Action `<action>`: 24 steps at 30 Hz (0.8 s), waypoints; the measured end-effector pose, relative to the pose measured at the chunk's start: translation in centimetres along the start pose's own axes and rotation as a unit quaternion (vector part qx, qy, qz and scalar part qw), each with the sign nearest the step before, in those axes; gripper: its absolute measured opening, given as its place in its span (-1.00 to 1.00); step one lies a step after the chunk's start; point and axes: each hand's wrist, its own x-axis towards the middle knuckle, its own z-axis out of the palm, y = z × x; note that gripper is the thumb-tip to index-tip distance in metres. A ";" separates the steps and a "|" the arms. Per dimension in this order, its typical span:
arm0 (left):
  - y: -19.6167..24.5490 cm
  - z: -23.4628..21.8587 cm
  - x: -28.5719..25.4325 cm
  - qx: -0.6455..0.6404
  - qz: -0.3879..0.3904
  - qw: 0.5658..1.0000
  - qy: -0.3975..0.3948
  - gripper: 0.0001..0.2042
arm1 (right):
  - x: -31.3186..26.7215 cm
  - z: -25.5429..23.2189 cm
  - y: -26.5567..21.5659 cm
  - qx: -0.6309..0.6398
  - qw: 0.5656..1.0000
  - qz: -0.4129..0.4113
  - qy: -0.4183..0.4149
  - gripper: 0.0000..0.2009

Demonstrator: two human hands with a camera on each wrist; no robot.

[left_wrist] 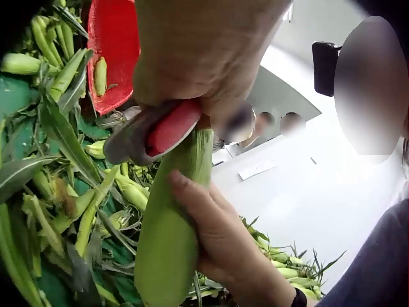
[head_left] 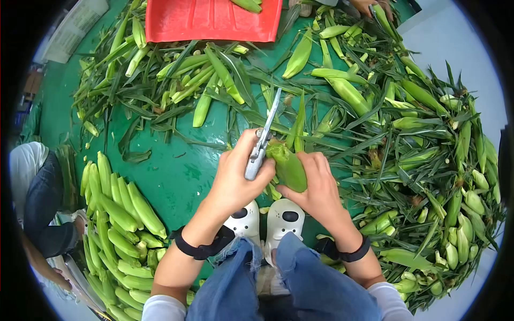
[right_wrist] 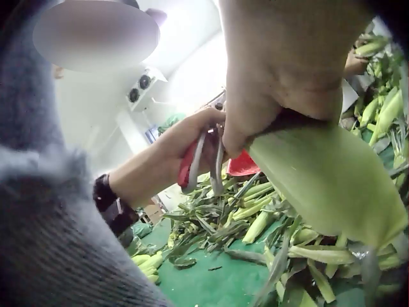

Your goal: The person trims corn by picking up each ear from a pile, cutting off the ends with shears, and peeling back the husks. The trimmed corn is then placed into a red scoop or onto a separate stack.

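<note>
My left hand (head_left: pixel 235 174) grips pruning shears (head_left: pixel 256 162) with grey handles, lined red on the inside as the left wrist view shows. In the head view their blade points up and away from my body. My right hand (head_left: pixel 321 187) holds a green ear of corn (head_left: pixel 290 170), still in its husk, with the thumb along one side. One end of that corn (left_wrist: pixel 167 236) lies right by the shears' handles (left_wrist: pixel 176 126) in the left wrist view. From the right wrist view, the corn (right_wrist: pixel 326 185) hangs under my right palm, with the shears (right_wrist: pixel 203 160) beyond it.
Trimmed ears (head_left: pixel 120 214) are piled at my left. Loose leaves and husked corn (head_left: pixel 417 155) heap up on the right and ahead. A red scoop (head_left: pixel 214 21) lies at the far side of the green floor (head_left: pixel 176 155). Another person (head_left: pixel 40 192) sits at the left.
</note>
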 end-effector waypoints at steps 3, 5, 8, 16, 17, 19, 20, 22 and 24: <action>0.0 -0.1 0.7 0.012 -0.014 1.000 0.008 -0.72 | 0.1 -0.1 -0.5 -0.013 1.000 0.005 -0.012 -0.34; -0.3 -0.1 1.1 0.011 -0.002 1.000 0.025 -0.74 | 0.3 0.2 -0.7 -0.029 0.999 0.011 -0.013 -0.32; -1.3 1.1 2.4 -0.437 -0.299 0.848 0.026 -0.70 | 0.8 0.4 0.1 0.041 0.999 0.016 0.021 -0.25; 1.1 2.4 1.1 -0.599 -0.254 0.759 0.003 -0.66 | -0.3 3.3 1.6 0.679 0.716 0.161 0.007 0.01; 0.9 2.8 1.0 -0.621 -0.254 0.741 0.019 -0.66 | -0.3 3.8 1.0 0.709 0.679 0.186 0.026 0.03; 1.2 2.8 0.8 -0.634 -0.241 0.734 0.027 -0.65 | -0.1 4.3 0.3 0.731 0.651 0.199 0.057 0.05; 1.3 2.7 0.8 -0.642 -0.233 0.730 0.031 -0.64 | -0.1 4.3 0.6 0.695 0.694 0.182 0.044 0.02; 0.5 2.1 0.8 -0.628 -0.240 0.740 0.032 -0.64 | 0.5 3.9 1.0 0.617 0.773 0.148 0.022 -0.03; -0.2 1.6 0.5 -0.576 -0.197 0.793 0.039 -0.61 | 0.9 3.8 2.3 0.398 0.914 0.082 0.017 -0.21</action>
